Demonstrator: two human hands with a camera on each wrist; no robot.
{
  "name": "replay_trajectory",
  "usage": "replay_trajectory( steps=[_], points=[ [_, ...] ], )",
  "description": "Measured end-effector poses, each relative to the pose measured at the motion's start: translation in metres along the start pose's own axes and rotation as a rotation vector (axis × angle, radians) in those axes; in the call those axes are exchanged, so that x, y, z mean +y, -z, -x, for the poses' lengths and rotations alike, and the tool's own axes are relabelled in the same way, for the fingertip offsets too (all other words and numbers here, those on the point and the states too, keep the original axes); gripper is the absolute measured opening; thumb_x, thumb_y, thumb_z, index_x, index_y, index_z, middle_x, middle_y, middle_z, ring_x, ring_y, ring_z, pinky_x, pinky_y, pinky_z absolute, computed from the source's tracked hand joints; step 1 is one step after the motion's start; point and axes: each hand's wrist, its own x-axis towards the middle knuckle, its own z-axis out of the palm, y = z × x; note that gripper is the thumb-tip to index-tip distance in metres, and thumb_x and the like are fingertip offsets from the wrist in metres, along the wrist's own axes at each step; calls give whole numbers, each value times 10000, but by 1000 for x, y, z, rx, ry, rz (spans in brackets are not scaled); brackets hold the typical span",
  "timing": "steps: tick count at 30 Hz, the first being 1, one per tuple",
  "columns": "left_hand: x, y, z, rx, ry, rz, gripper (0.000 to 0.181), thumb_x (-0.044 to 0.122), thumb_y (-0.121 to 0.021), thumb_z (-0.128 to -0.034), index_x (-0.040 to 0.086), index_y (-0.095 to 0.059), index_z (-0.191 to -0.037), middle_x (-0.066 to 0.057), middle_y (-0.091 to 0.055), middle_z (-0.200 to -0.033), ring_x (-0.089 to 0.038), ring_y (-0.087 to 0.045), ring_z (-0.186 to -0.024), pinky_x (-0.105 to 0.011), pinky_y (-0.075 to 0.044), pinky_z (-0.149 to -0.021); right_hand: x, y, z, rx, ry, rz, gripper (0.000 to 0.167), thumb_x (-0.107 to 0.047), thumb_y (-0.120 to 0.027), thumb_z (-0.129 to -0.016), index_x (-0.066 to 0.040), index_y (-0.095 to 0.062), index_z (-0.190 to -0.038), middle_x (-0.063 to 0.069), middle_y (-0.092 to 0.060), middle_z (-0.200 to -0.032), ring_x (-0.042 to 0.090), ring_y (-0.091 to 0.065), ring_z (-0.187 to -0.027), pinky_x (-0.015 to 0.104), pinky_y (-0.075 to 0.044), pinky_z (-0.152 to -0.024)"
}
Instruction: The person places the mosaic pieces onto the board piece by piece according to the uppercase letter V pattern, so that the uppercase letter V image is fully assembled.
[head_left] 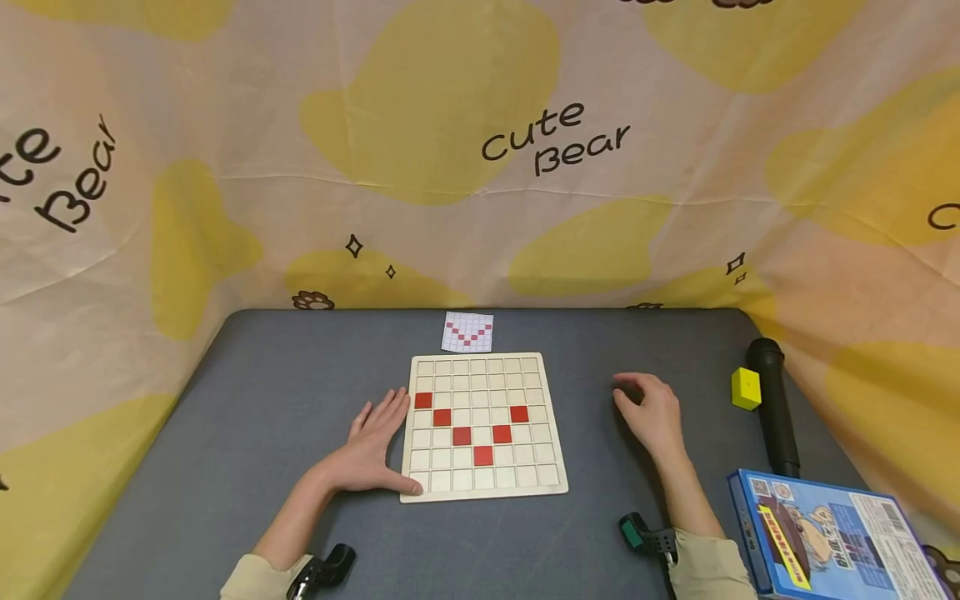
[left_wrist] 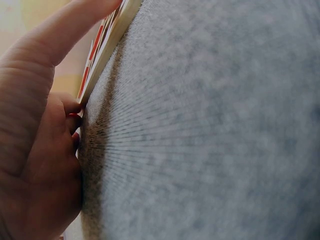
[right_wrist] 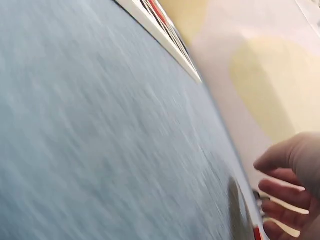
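Note:
A pale square grid board (head_left: 480, 379) lies on the grey table, with several red square tiles (head_left: 461, 436) in its cells forming a V. My left hand (head_left: 371, 450) rests at the board's left side, fingers stretched along the edge and thumb on the near-left corner. The left wrist view shows its thumb (left_wrist: 42, 37) against the board's rim (left_wrist: 107, 55). To the right of the board, my right hand (head_left: 651, 412) hovers over the table, its fingers loosely curved and apart from the thumb. In the right wrist view a small red patch (right_wrist: 257, 233) shows beside its fingertips; its kind is unclear.
Behind the board lies a small card (head_left: 467, 332) printed with a red V on a grid. At the right stand a yellow cube (head_left: 746, 389), a black microphone-like cylinder (head_left: 777, 417) and a blue box (head_left: 832, 533). A patterned cloth (head_left: 450, 233) hangs behind the table.

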Motion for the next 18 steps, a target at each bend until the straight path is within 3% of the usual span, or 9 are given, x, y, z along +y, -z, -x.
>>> replay_trajectory(
  steps=[6,9,12,18],
  points=[
    [0,0,0,0,0,1,1318,638,-811,-629,-3,-123,-1552,-155,-58,-1624,-331,-16,-1484,-556,26,-1121,15,21,-1,18,-193,129,290,-102,-631,-886,19,-670,-1146,279,-552,-1242,476,-449,-1096,593,-383,-909],
    [-1,0,0,0,-4,3,1319,638,-811,-630,-4,-121,-1552,-157,-57,-1624,-333,-15,-1484,-557,27,-1121,19,25,0,-17,-232,166,318,-94,-613,-891,35,-642,-1181,295,-525,-1257,472,-442,-1072,593,-406,-873],
    [-1,-1,0,2,-5,-1,1321,639,-811,-629,0,-117,-1554,-155,-55,-1624,-329,-15,-1485,-556,26,-1121,21,25,0,-51,-191,164,312,-65,-598,-895,43,-636,-1185,305,-541,-1238,477,-471,-1057,596,-400,-886],
    [-2,-1,0,-5,-3,2,1322,643,-809,-631,5,-111,-1556,-152,-52,-1625,-327,-9,-1485,-558,29,-1121,18,16,0,-104,-38,52,309,-17,-652,-881,38,-648,-1185,273,-593,-1178,424,-570,-1034,547,-431,-911]
  ],
)
